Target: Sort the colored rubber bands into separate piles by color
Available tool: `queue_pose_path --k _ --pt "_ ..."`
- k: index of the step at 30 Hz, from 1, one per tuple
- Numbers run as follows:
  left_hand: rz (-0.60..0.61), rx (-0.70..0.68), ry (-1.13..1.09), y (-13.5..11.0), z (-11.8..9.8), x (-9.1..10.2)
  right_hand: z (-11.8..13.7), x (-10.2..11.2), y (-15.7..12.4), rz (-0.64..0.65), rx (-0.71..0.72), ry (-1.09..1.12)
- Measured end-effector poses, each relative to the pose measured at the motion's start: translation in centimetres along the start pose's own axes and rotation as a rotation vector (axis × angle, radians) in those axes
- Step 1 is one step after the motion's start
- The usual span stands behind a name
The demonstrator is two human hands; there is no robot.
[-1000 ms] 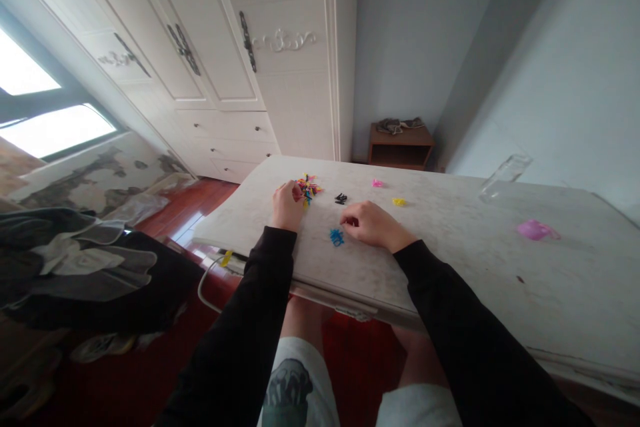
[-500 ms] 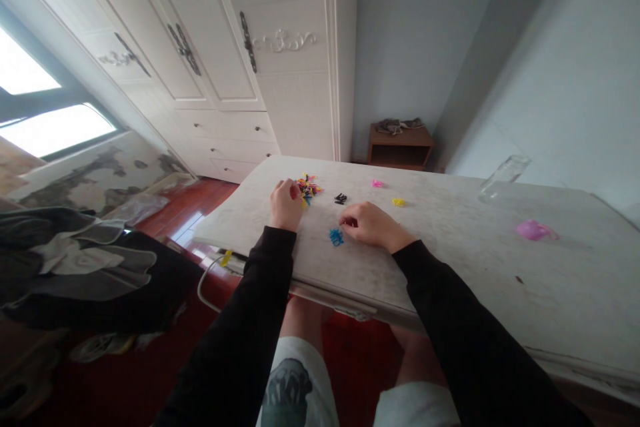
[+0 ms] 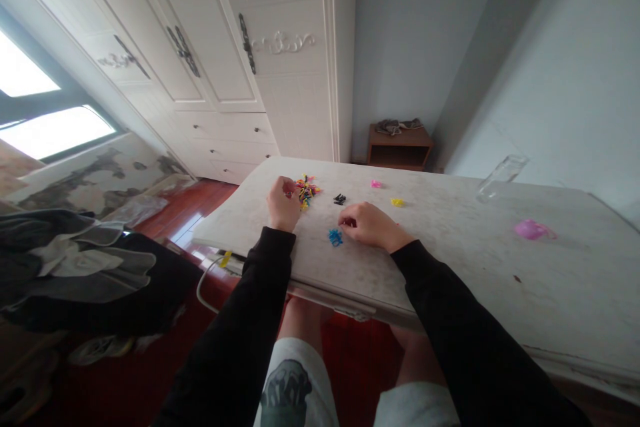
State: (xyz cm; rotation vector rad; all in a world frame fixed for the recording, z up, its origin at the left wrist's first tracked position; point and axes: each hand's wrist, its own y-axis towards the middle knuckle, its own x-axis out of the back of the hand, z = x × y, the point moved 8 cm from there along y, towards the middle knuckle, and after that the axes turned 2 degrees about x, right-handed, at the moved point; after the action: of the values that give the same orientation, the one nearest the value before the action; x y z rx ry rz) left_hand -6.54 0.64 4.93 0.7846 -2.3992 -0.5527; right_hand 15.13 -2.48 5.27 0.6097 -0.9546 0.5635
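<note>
Slightly leftward since a second ago, my left hand (image 3: 283, 205) sits curled just left of the mixed coloured pile (image 3: 306, 188). My right hand (image 3: 367, 225) rests curled on the table (image 3: 450, 260), blue pieces (image 3: 335, 236) just left of its fingertips. Whether either pinches a piece I cannot tell.

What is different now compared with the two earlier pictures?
The left hand drew back a little from the mixed coloured pile, toward the person's left, fingers curled; whether it holds a piece is unclear. The right hand stayed beside the blue pieces; the black pieces, pink pieces and yellow pieces did not move.
</note>
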Motion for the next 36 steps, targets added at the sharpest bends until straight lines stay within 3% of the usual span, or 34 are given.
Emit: queue_pose_path --k 5,10,18,25,36 --pt "0.065 -0.009 -0.267 -0.1 0.0 -1.3 -0.5 0.5 0.0 -0.079 -0.033 -0.005" --pt "0.313 -0.152 -0.468 -1.3 -2.1 -3.3 -0.5 0.9 0.1 -0.204 0.045 0.054" --pt "0.490 -0.234 -0.558 -2.6 -3.8 -4.2 -0.2 0.3 0.2 -0.174 0.124 0.114" --pt "0.523 -0.254 -0.612 -2.9 -4.1 -4.5 -0.1 0.5 0.2 -0.169 0.075 0.157" --pt "0.551 -0.252 -0.570 -3.1 -3.7 -4.8 0.0 0.6 0.2 -0.197 0.112 0.177"
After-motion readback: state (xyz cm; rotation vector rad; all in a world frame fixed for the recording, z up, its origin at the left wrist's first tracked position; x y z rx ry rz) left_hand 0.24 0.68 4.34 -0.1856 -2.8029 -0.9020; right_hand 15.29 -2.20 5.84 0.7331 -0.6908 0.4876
